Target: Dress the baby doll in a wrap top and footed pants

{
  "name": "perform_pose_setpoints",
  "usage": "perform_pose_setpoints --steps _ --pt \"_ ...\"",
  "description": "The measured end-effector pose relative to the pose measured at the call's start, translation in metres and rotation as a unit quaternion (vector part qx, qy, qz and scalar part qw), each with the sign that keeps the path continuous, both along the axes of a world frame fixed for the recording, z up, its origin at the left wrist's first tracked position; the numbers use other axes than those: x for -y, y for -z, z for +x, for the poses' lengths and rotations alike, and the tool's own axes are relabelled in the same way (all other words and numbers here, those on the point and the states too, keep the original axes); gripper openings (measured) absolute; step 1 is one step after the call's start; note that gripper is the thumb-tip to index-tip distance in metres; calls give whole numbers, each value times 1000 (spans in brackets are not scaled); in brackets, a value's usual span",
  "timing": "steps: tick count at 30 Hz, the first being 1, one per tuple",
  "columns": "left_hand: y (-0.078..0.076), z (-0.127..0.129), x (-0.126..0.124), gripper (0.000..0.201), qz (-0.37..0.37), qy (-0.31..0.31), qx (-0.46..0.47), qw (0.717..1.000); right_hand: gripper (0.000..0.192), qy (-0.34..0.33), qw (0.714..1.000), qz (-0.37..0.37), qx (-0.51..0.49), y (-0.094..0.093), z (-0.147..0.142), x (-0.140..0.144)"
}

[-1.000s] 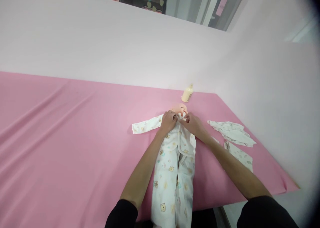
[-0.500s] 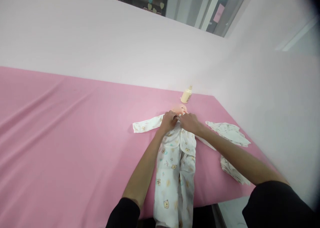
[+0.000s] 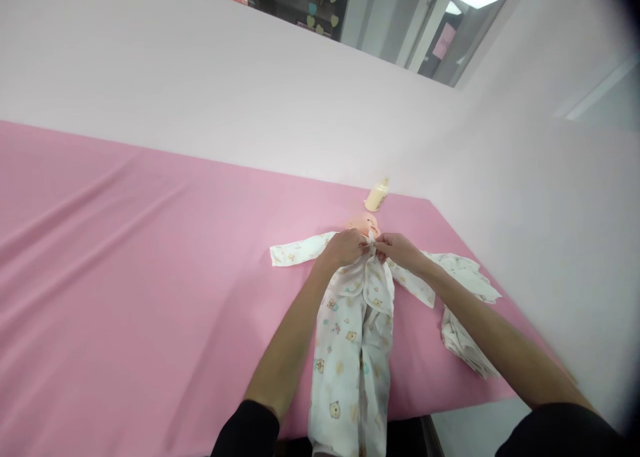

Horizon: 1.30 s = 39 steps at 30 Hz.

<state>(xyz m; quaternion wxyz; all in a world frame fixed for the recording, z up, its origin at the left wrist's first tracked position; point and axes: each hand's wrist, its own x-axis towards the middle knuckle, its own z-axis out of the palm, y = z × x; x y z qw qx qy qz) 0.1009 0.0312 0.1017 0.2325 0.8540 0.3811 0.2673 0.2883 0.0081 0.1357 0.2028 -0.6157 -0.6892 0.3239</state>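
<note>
A: What lies at the left of the figure?

B: A pink sheet (image 3: 125, 257) covers the table, wrinkled in long diagonal folds. The first item met on it is the outstretched sleeve (image 3: 295, 251) of a printed baby sleepsuit (image 3: 353, 337), lying flat and pointing leftward.

A: And at the centre?

B: The sleepsuit clothes a doll (image 3: 364, 224), which lies on its back with the head away from the wearer. Its long axis runs from the near table edge, where the legs hang over, straight away toward the wall. The left hand (image 3: 345, 248) and right hand (image 3: 397, 249) meet at the collar, just below the doll's chin, at the far end of that axis.

A: How do the hands stand?

B: Close together, fingertips nearly touching, each pinched on one edge of the garment's neck opening. The left hand grips the left flap, the right hand the right flap. Both forearms reach out alongside the garment's length; neither hand is clearly nearer the collar than the other.

A: What lies further right?

B: A cream bottle (image 3: 376, 195) stands beyond the doll's head, near the wall. The other sleeve passes under the right wrist, and loose white garments (image 3: 463, 310) lie crumpled beside the right forearm, near the table's right edge.
</note>
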Motion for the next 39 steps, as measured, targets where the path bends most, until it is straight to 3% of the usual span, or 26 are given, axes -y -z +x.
perform_pose_setpoints --steps 6,13,19,22,26,30,34,39 --pt "4 6 -3 25 4 18 35 999 15 -12 999 22 -43 13 5 8" --pt "0 -4 -1 26 -39 35 48 997 18 55 987 108 106 25 4 11" --pt "-3 -13 0 27 -52 -7 64 997 21 123 974 147 119 15 -6 32" --pt "-4 -11 0 28 -63 -11 51 997 30 79 977 133 147 13 -14 45" --pt "-4 -10 2 31 -87 -10 43 995 18 28 964 112 239 16 -23 49" --pt "-5 -10 2 33 -88 -4 26 996 15 -3 930 104 353 13 -34 47" --pt "-6 -11 2 31 -41 -5 -6 999 16 -84 885 95 447 4 -46 47" --pt "-6 -11 1 26 -20 -2 -43 999 12 -93 900 85 417 -1 -46 44"
